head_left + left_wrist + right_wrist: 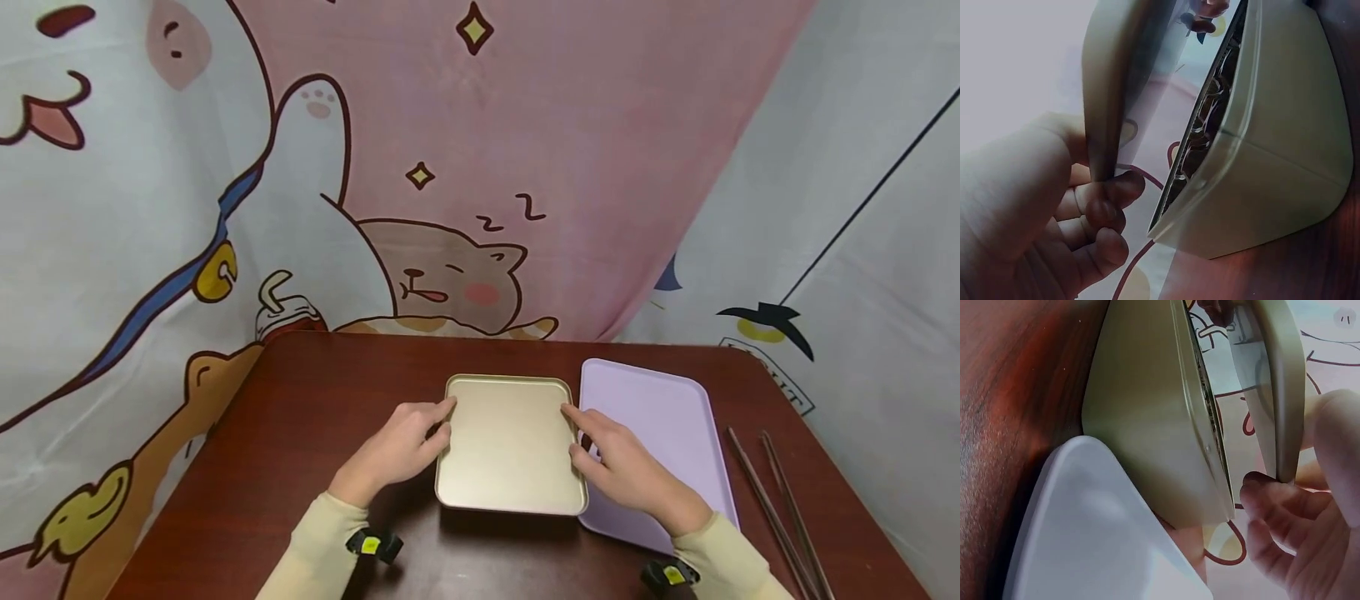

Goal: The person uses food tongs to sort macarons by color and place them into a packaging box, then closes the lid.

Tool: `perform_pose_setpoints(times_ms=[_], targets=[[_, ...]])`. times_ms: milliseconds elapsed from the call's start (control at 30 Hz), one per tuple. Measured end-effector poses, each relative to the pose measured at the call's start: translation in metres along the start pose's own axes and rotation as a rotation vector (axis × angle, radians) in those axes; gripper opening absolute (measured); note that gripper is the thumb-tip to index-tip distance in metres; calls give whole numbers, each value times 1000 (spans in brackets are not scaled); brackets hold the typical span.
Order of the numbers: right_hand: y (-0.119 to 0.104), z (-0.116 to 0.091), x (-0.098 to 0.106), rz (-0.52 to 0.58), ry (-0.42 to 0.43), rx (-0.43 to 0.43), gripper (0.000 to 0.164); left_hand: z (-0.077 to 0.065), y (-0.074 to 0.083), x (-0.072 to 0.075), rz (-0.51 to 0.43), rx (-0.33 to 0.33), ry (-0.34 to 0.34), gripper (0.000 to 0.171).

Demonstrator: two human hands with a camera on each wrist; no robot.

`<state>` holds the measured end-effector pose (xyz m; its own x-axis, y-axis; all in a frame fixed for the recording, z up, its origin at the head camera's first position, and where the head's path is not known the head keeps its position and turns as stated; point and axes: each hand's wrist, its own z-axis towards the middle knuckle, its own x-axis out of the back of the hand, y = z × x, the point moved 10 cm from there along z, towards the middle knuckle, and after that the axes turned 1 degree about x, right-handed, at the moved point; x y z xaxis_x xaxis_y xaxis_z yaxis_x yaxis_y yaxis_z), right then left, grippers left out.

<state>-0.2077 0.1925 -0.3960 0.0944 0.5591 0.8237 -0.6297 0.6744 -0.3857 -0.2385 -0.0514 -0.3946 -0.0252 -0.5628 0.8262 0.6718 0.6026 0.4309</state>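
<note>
A gold, rounded-corner tin lid [513, 446] is held level above its box by both hands. My left hand [401, 442] grips the lid's left edge, thumb and fingers on its rim. My right hand [626, 462] holds the right edge the same way. Both wrist views show a gap between the lid [1102, 94] and the gold tin box [1138, 419] standing on the table. Through that gap, dark contents under shiny clear wrapping [1207, 112] show at the box's opening. From the head view the lid hides the box.
A lilac tray [645, 400] lies right of the tin, partly under my right forearm. Farther right, two long thin metal sticks [780, 508] lie near the edge of the brown table [315, 400]. A cartoon-printed cloth [600, 167] hangs behind the table.
</note>
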Motion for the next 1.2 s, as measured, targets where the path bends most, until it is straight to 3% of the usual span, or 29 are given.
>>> perform_pose_setpoints(times_ms=[300,400,500,700,800,1033,1200], targets=[[12,-2,0,353,-27,-176,45,-3,-15,4,-162,108,34,22],[17,-2,-1,468,-23,-230,40,-5,-18,8,-204,110,43,23],[17,0,1,528,-11,-218,41,-7,-18,10,-233,97,37,29],[11,3,7,527,15,-139,46,-9,-17,10,-295,75,20,43],[7,4,11,503,39,-116,43,-10,-16,14,-299,73,43,45],[-3,7,30,310,216,-78,16,-10,-6,30,-259,3,180,6],[-6,9,36,237,293,-79,22,-9,-2,34,-212,6,231,10]])
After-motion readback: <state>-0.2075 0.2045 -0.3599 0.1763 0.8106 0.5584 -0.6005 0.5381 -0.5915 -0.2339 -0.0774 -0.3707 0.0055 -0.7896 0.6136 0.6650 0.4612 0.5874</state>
